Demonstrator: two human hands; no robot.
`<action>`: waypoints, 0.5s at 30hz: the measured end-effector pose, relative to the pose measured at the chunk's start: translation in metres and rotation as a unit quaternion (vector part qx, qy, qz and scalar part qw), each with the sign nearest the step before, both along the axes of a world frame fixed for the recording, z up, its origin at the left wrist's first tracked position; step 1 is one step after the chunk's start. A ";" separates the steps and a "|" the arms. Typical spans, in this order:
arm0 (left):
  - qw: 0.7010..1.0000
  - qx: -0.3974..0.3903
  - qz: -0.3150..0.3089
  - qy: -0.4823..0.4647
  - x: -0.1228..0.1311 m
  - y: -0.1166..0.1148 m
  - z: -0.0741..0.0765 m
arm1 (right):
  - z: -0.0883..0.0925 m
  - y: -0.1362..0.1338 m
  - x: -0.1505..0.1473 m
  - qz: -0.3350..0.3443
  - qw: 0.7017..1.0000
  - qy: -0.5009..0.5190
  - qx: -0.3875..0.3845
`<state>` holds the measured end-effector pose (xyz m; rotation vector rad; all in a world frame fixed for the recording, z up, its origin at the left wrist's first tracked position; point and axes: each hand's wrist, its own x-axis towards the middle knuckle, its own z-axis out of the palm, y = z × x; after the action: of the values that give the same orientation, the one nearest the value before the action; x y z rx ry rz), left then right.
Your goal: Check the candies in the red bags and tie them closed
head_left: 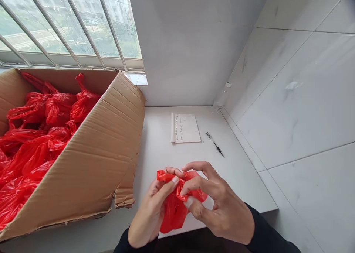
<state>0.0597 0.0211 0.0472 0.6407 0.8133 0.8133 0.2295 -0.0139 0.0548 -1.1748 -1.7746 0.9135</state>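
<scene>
Lit by daylight from the silver-barred glass window [83, 24] behind the open brown cardboard box [97, 153]; shadowed on the flat white table [155, 153] beside it; glinting off shiny red plastic bags [58, 109] inside; stretched toward frame edges.

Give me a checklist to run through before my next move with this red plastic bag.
1. Left hand gripping the red plastic bag: ok, thumb and fingers pinch it near the top.
2. Right hand on the bag: ok, thumb and index finger pinch gathered plastic.
3. Bag knotted shut: cannot tell, your fingers hide part of it.
4. Notepad and black-gripped pen clear of the bag: ok, both lie beyond your hands on the white tabletop.
5. Cardboard box open: ok, bunched red bags show inside.
6. Clear plastic bottle away from your hands: ok, it's in the far corner.
</scene>
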 end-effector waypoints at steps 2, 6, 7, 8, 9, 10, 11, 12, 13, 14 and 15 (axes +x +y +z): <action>0.999 0.024 -0.027 0.013 -0.002 0.000 -0.001 | -0.004 0.005 0.001 0.005 0.999 0.013 -0.038; 0.987 0.113 -0.068 0.093 -0.010 -0.001 -0.009 | -0.014 0.015 0.004 0.022 0.990 0.015 -0.136; 0.977 0.151 -0.073 0.133 -0.013 -0.001 -0.013 | -0.017 0.016 0.004 0.022 0.989 0.010 -0.144; 0.960 0.198 -0.069 0.187 -0.014 -0.001 -0.018 | -0.020 0.017 0.004 0.020 0.989 0.006 -0.149; 0.933 0.254 -0.055 0.248 -0.016 -0.001 -0.025 | -0.023 0.018 0.004 0.015 0.987 0.005 -0.157; 0.898 0.316 -0.030 0.306 -0.016 -0.001 -0.031 | -0.026 0.019 0.003 0.011 0.986 0.009 -0.168; 0.857 0.377 0.002 0.351 -0.015 -0.001 -0.038 | -0.029 0.020 0.003 0.015 0.984 0.016 -0.179; 0.818 0.432 0.031 0.379 -0.014 -0.001 -0.044 | -0.033 0.021 0.003 0.027 0.981 0.024 -0.190; 0.784 0.480 0.051 0.390 -0.013 -0.002 -0.050 | -0.036 0.023 0.003 0.045 0.979 0.032 -0.198; 0.758 0.521 0.059 0.388 -0.012 -0.002 -0.055 | -0.040 0.024 0.004 0.064 0.976 0.041 -0.204; 0.738 0.553 0.061 0.382 -0.012 -0.003 -0.059 | -0.043 0.026 0.005 0.080 0.973 0.052 -0.210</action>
<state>0.0481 0.0185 -0.0118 2.1172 1.0611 1.1484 0.2342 0.0118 0.0122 -1.2237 -1.6542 1.4739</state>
